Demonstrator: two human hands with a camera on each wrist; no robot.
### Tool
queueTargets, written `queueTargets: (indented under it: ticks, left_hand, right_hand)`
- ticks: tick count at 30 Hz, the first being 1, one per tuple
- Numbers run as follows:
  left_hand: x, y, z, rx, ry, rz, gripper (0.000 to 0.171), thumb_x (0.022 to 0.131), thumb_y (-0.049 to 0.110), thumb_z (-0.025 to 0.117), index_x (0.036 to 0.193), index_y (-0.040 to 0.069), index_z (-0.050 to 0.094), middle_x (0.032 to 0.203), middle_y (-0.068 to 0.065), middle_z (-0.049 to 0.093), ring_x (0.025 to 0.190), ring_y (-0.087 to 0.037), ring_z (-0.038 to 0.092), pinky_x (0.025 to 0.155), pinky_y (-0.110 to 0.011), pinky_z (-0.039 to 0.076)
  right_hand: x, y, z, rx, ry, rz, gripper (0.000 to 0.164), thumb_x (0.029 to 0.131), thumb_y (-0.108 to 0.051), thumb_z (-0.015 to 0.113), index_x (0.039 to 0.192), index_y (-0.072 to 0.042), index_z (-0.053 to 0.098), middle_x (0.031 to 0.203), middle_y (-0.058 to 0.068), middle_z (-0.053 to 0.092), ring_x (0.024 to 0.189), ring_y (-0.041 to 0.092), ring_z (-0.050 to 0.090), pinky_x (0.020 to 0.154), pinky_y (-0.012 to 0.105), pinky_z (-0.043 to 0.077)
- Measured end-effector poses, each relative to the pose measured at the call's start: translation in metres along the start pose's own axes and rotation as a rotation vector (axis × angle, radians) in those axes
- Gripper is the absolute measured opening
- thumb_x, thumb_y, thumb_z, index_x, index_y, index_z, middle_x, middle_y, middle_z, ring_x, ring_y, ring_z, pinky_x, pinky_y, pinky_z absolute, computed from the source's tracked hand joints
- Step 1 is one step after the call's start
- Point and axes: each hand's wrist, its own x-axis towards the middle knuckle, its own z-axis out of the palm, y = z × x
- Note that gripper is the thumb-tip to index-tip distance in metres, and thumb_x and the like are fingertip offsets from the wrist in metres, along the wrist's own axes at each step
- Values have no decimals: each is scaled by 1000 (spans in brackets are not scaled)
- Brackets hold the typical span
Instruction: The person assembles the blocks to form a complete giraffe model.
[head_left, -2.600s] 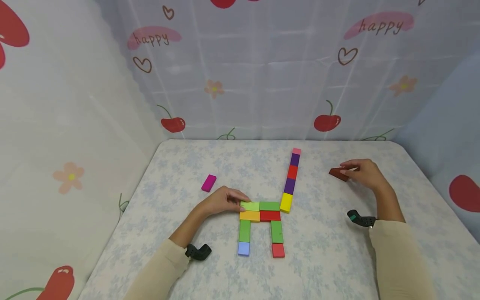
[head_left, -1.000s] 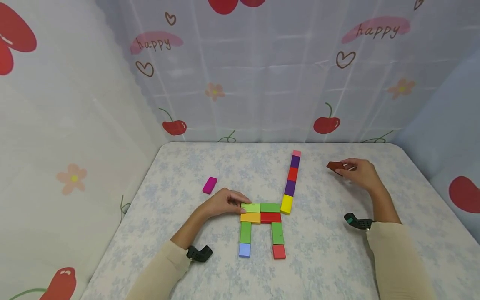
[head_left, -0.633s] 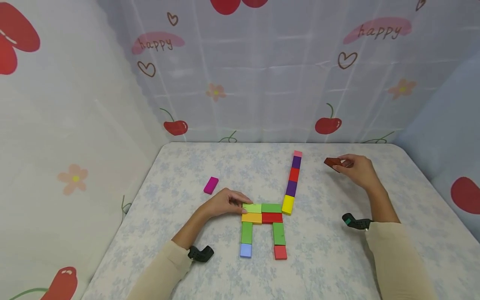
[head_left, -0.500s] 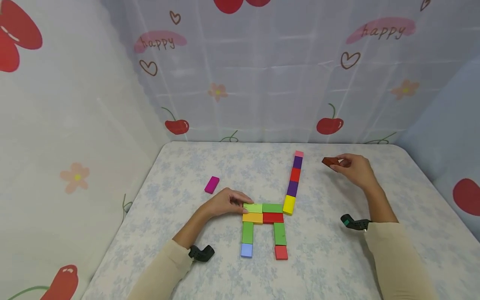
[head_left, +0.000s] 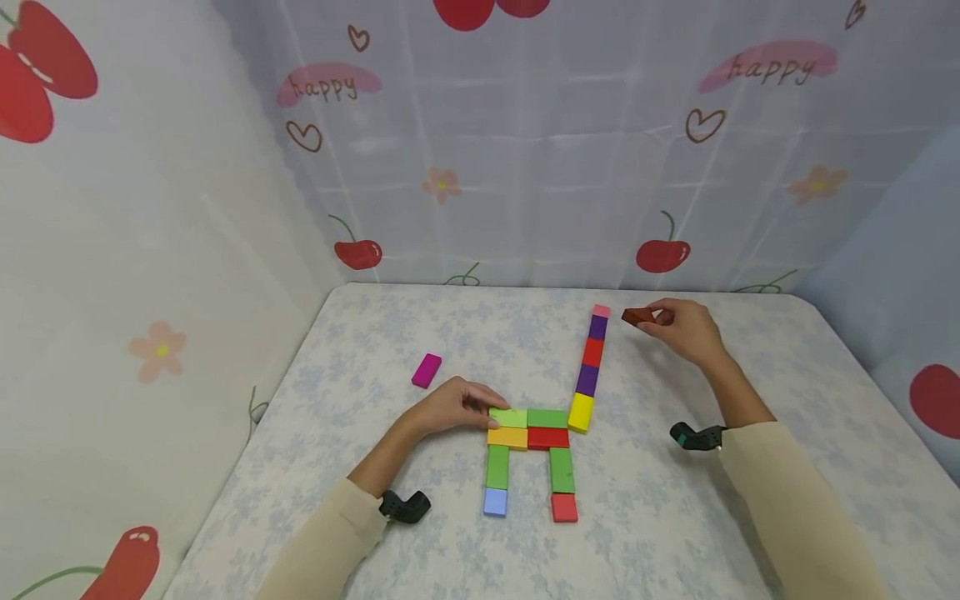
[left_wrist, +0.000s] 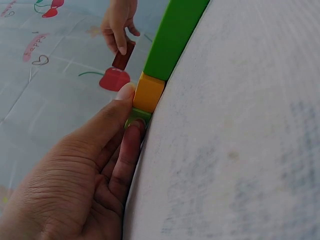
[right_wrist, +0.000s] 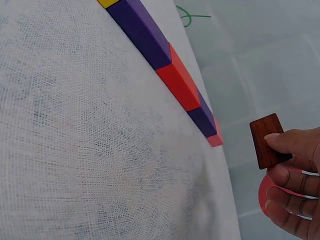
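In the head view my right hand (head_left: 686, 329) pinches a dark brown wooden block (head_left: 637, 317) between thumb and fingers, above the table's far right. This block (right_wrist: 270, 140) hangs clear of the row's pink end in the right wrist view. My left hand (head_left: 457, 404) holds the left end of a light green block (head_left: 510, 417), thumb and fingertip at its edges. Touching that block are an orange block (head_left: 507, 437) and a green block (head_left: 547, 418). A red block (head_left: 548, 438) lies beside the orange one. Two green blocks (head_left: 497, 467) extend nearer, ending in blue (head_left: 495, 502) and red.
A slanted row of blocks leads away from the body: yellow (head_left: 581, 412), purple, red, purple, then pink (head_left: 602, 311) at the far end. One magenta block (head_left: 427, 371) lies alone at left. Behind the table (head_left: 360, 333) hangs a printed curtain (head_left: 510, 167).
My right hand has lifted the brown block off the table and carried it left, towards the pink end of the row. The left hand keeps its place at the light green block.
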Motion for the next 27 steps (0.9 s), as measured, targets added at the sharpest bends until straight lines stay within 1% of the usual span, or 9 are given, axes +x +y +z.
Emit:
queueTargets:
  ticks: [5,11,14,20,24,27]
  left_hand:
    - [-1,1,-1,-8,-3,-8,31,87,18,83,118,21,79,114,6,73,83,-17,65,73,-28,53]
    - [-1,4,-1,-7,-7,-13,31,87,20,83,118,22,78,113,6,73,82,-16,64,73,-28,53]
    - [-1,3,0,-11,-4,-19,31,87,18,83,118,21,78,112,6,73,82,-15,64,73,-27,53]
    - [-1,0,2,-30,4,-25,31,87,14,82,118,18,78,114,4,73,83,-14,65,73,-27,53]
    - [-1,-1,2,-31,3,-24,31,87,14,82,118,18,78,114,4,73,83,-15,65,73,-27,53]
    - [0,-1,1,-26,2,-23,31,87,16,82,118,20,78,114,5,73,83,-15,65,73,-27,53]
  right_hand:
    - [10,-1,5,-19,-18,6,44,93,-23,75,127,3,65,96,19,66,85,31,55,63,33,48]
    - [19,8,12,-36,-23,3,44,93,-24,75,127,3,66,94,18,65,80,29,54,60,33,46]
    - [23,13,17,-29,-28,21,45,93,-24,74,127,4,65,95,19,65,80,29,54,61,33,44]
    - [29,20,29,-52,-12,68,46,93,-24,73,128,5,64,96,20,64,81,31,55,64,35,44]
    - [32,22,35,-66,-6,92,47,94,-24,73,130,4,64,98,21,64,85,33,55,69,37,46]
    - [34,23,37,-81,-4,94,49,94,-24,74,131,5,63,100,23,66,87,34,56,71,40,47]
